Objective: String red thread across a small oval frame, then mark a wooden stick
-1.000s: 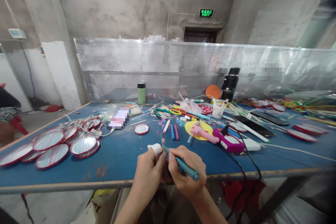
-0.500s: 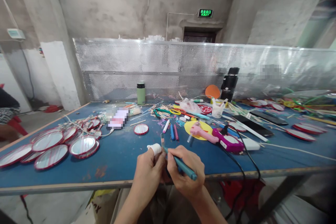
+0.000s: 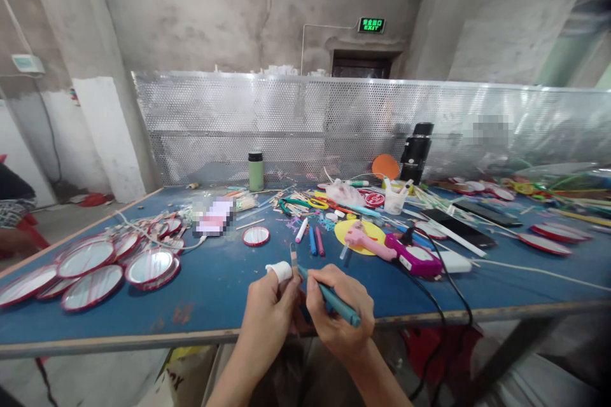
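Note:
My left hand (image 3: 270, 308) is closed, pinching a small flat wooden stick (image 3: 293, 259) that stands up between thumb and fingers. Bands of pink and grey-blue show on the stick. Something white, like a wrap (image 3: 280, 271), sits around a fingertip of that hand. My right hand (image 3: 341, 308) grips a teal marker (image 3: 340, 306) like a pen, its tip end close to the stick's lower part. Whether the tip touches the stick I cannot tell. Both hands are over the front edge of the blue table (image 3: 214, 296).
Round red-rimmed mirrors (image 3: 93, 286) are piled at left, and one small mirror (image 3: 256, 236) lies ahead. Markers (image 3: 313, 240), a yellow disc (image 3: 340, 229), a pink glue gun (image 3: 370, 241) and a purple power strip (image 3: 416, 259) lie right of centre. Cables (image 3: 442, 305) hang over the front edge.
The marker's tip end has shifted slightly right, off the stick, and more of the stick's painted face shows. Both hands keep their grips.

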### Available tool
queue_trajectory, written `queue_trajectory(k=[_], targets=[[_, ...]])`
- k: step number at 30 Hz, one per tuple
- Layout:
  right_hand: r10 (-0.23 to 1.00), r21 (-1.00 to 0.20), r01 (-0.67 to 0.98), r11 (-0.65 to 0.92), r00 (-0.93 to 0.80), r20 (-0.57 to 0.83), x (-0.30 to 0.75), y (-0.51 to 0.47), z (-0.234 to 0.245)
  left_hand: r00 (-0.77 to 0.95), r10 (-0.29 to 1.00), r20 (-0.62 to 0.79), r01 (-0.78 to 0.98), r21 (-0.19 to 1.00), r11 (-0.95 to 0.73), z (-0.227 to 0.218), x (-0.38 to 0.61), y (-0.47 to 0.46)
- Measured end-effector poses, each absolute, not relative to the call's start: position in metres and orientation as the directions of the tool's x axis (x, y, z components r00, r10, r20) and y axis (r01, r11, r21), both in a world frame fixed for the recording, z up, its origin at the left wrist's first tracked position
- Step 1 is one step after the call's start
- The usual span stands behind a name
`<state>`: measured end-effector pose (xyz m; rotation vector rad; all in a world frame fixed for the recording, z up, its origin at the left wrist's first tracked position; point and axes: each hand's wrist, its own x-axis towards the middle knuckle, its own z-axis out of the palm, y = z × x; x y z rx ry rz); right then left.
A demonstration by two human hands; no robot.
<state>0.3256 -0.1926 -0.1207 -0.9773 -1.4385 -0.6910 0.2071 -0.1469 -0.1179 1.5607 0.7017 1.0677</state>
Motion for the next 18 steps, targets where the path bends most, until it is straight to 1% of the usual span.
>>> queue_trajectory(k=[5,12,15,18], targets=[[0.174,-0.151,0.867,0.475,0.076,0.982,0.3271,-0.1914,-0.1212,0.464,0.845,0.268,-0.117,0.963,-0.241,-0.1173,0.2061,-0.1473],[0.133,-0.158,0.85,0.503,0.105,0.986,0.3286,-0.1943,-0.1215,0.517,0.826,0.223,-0.225,0.967,-0.12,-0.113,0.207,-0.142],[0.139,-0.204,0.816,0.541,0.152,0.979,0.3279,-0.1955,-0.1191,0.514,0.839,0.18,-0.241,0.969,-0.06,-0.1135,0.2065,-0.1407],[0.14,-0.255,0.792,0.555,0.214,0.967,0.328,-0.1952,-0.1168,0.474,0.864,0.17,-0.253,0.966,-0.052,-0.1134,0.2067,-0.1411]])
